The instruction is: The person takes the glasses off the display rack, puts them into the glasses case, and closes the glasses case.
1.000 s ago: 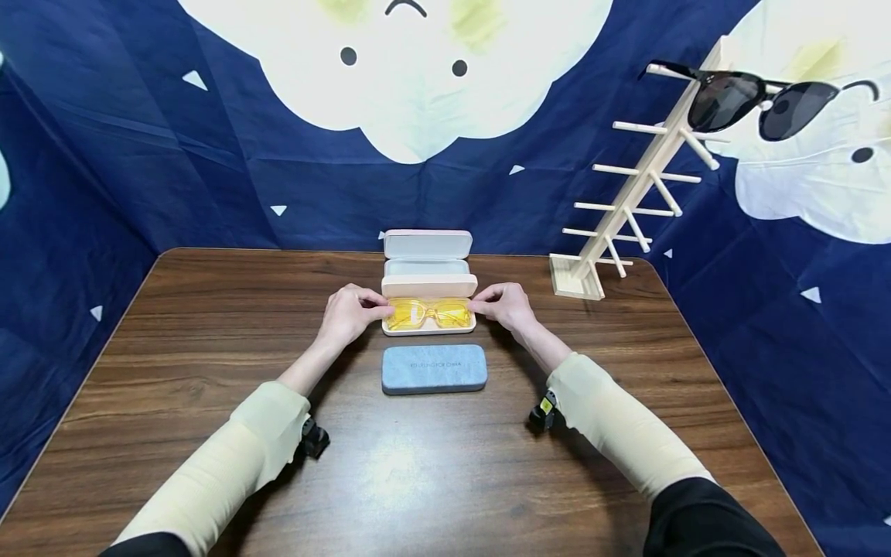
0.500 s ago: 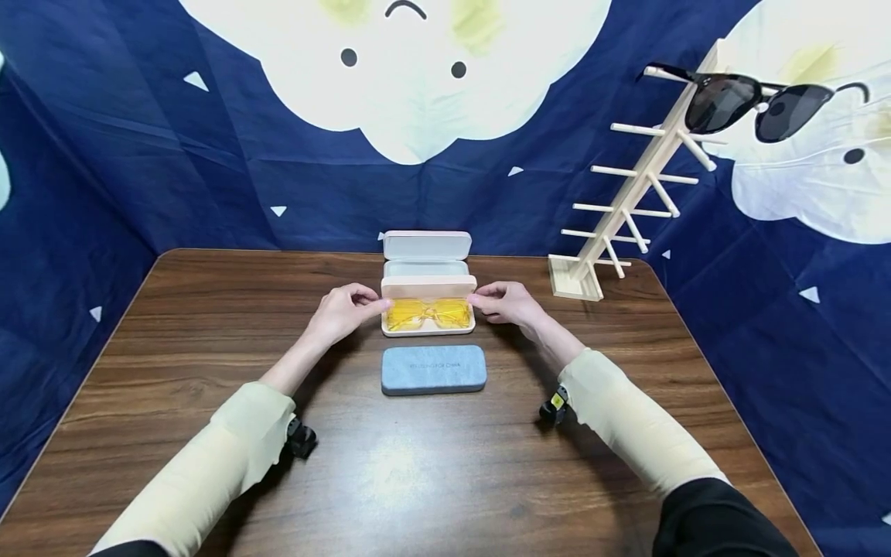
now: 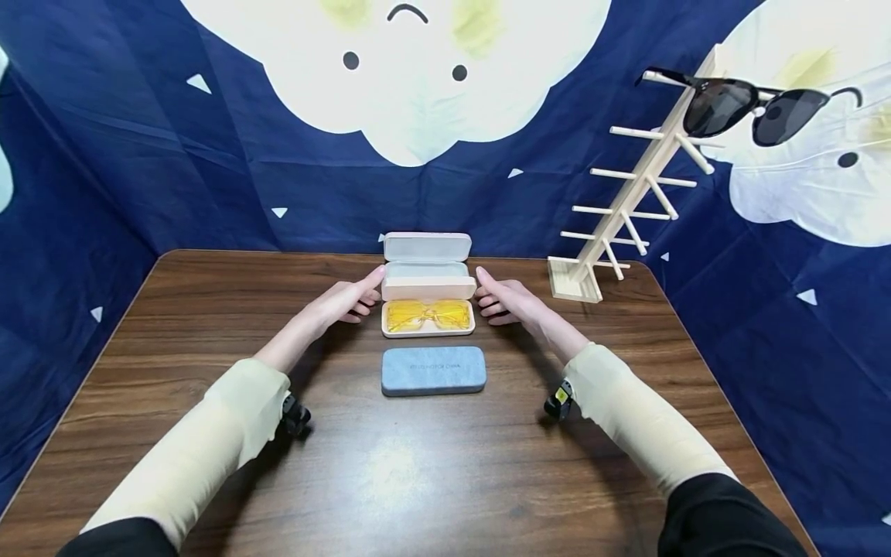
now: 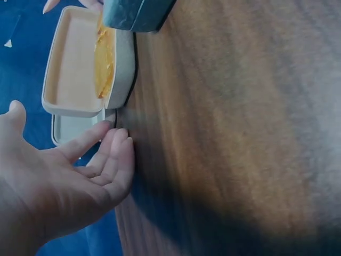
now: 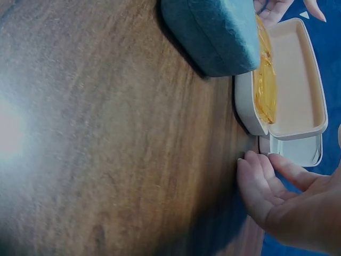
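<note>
Yellow-tinted glasses (image 3: 428,315) lie folded in the base of an open pale pink glasses case (image 3: 430,288), whose lid stands up at the back. Directly behind it is another open case (image 3: 428,247) with a whitish inside. My left hand (image 3: 339,302) is at the left side of the cases, thumb extended and fingers loosely bent, holding nothing. On the opposite side my right hand (image 3: 511,302) mirrors it, also with nothing in its grasp. In the left wrist view the left fingertips (image 4: 123,136) are close to the case's corner. A closed blue glasses case (image 3: 433,370) lies in front.
A wooden peg stand (image 3: 626,193) rises at the back right, with dark sunglasses (image 3: 759,108) on its top pegs. The brown wooden table (image 3: 418,495) ends at a blue curtain (image 3: 313,193) printed with white clouds. Wrist cameras (image 3: 295,415) sit under both forearms.
Both hands have let go of the yellow glasses' ends and moved outward, then up toward the rear case, thumbs now raised. The glasses stay in the pink case.
</note>
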The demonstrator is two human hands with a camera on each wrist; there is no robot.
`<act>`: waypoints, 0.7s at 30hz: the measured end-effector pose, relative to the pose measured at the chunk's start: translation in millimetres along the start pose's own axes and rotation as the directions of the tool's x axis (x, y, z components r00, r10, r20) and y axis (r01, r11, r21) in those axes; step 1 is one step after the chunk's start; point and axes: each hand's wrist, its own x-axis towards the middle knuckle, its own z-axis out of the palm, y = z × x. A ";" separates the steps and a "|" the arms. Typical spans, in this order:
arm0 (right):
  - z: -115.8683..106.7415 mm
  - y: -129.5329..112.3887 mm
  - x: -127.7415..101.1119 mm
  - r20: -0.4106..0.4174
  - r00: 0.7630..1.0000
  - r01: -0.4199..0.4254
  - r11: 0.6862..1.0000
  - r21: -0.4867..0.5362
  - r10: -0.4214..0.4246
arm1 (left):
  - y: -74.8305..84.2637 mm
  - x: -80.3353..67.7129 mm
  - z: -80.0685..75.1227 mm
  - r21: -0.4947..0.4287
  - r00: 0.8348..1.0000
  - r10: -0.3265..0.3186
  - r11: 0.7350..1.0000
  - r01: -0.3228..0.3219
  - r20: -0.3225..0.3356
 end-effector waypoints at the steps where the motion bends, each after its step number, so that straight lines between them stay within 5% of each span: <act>1: -0.2 -0.9 0.1 0.002 1.000 -0.006 1.000 -0.007 0.006 | 0.6 0.4 -1.0 -0.003 1.000 -0.009 1.000 0.009 0.006; 21: -5.7 -14.5 10.6 0.059 0.993 -0.098 0.987 -0.128 0.106 | 8.6 11.8 -5.3 0.057 0.993 -0.085 0.995 0.081 0.080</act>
